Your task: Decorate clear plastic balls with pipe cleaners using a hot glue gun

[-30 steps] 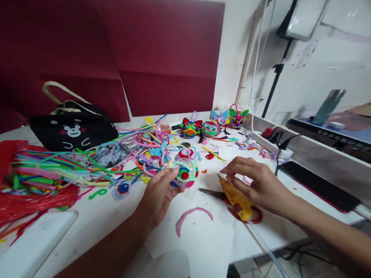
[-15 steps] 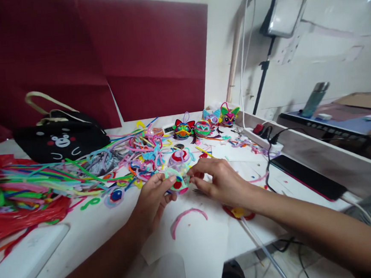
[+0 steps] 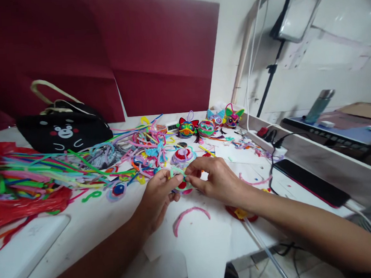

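Observation:
Between my hands is a small round pipe-cleaner piece (image 3: 183,185), pale green at its edge with red, blue and pink parts. My left hand (image 3: 159,194) grips it from the left, thumb on top and fingers curled under. My right hand (image 3: 217,177) has thumb and forefinger pinched at its upper right edge; what lies between those fingertips is too small to tell. Just behind is a purple and red coiled piece (image 3: 183,155). A curved pink pipe cleaner (image 3: 190,218) lies on white paper (image 3: 206,240) in front of my hands.
Loose pipe cleaners (image 3: 62,170) heap at left, beside a black bag (image 3: 64,133) and white box (image 3: 30,254). Several colourful ball ornaments (image 3: 206,128) stand behind. A phone (image 3: 311,182), power strip (image 3: 269,143) and cables are right; a glue stick (image 3: 267,252) overhangs the front edge.
My right fingertips have come in closer over the held piece, covering more of it. The whole view has shifted slightly; my left hand keeps its grip.

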`<act>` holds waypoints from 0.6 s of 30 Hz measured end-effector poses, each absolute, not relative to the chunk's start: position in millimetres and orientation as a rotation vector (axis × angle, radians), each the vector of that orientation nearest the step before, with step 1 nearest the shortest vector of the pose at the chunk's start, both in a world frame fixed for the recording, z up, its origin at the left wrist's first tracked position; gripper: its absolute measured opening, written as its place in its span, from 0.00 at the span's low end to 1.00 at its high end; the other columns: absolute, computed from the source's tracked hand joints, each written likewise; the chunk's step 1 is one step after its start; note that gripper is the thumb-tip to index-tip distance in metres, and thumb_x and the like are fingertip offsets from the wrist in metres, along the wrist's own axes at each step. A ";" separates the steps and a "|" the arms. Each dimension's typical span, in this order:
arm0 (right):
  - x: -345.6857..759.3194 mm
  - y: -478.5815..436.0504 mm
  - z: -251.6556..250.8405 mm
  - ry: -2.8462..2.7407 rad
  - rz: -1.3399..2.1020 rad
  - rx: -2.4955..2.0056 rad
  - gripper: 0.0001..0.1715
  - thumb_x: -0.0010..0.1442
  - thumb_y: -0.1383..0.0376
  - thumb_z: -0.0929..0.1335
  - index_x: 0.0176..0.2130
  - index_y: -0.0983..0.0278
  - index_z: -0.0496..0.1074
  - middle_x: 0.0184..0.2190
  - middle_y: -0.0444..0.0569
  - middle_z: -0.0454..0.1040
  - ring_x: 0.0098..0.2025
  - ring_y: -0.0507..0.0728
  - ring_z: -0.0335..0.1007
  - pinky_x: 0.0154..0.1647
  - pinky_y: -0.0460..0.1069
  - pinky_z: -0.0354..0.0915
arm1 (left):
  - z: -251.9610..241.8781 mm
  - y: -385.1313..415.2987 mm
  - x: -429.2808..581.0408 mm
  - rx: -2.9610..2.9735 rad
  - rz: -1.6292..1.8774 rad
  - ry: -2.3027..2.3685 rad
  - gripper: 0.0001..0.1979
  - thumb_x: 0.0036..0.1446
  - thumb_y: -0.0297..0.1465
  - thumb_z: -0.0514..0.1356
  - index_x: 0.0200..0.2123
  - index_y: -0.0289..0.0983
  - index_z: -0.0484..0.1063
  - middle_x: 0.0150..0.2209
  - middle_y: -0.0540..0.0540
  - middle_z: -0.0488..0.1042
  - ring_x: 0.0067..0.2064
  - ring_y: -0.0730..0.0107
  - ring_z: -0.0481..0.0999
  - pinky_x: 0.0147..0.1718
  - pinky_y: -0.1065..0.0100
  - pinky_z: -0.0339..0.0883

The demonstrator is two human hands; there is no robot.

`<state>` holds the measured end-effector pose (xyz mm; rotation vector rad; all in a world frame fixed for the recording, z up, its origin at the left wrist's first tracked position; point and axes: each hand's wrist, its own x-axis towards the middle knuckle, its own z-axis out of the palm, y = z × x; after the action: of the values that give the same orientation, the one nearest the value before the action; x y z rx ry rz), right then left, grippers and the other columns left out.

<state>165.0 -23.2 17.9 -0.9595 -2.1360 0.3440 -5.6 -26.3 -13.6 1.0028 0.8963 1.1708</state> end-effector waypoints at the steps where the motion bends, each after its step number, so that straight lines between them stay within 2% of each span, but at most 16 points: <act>1: 164.6 -23.1 17.5 -2.136 0.352 -0.957 0.04 0.56 0.74 0.68 0.33 0.66 0.73 0.29 0.47 0.76 0.29 0.51 0.70 0.32 0.45 0.64 | -13.3 -26.6 -5.3 1.007 1.174 0.902 0.15 0.48 0.32 0.68 0.28 0.37 0.62 0.28 0.54 0.66 0.28 0.77 0.64 0.21 0.75 0.59; 9: 159.3 -26.2 20.0 -2.109 0.417 -1.008 0.06 0.54 0.75 0.67 0.32 0.66 0.73 0.27 0.45 0.75 0.28 0.50 0.70 0.31 0.44 0.62 | -11.7 -27.9 -3.9 1.007 1.184 0.968 0.15 0.46 0.32 0.67 0.25 0.37 0.60 0.24 0.55 0.63 0.25 0.78 0.61 0.19 0.75 0.56; 18: 152.3 -26.7 16.1 -2.081 0.464 -1.128 0.06 0.53 0.74 0.66 0.32 0.64 0.71 0.25 0.41 0.72 0.27 0.50 0.68 0.30 0.44 0.60 | -17.4 -24.6 -3.0 1.023 1.189 0.956 0.10 0.47 0.31 0.64 0.27 0.36 0.64 0.25 0.54 0.64 0.25 0.78 0.60 0.18 0.76 0.54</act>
<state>152.3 -26.7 16.1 -1.1279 -2.0805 0.4640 -3.0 -24.6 -17.4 1.0230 0.9556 1.1894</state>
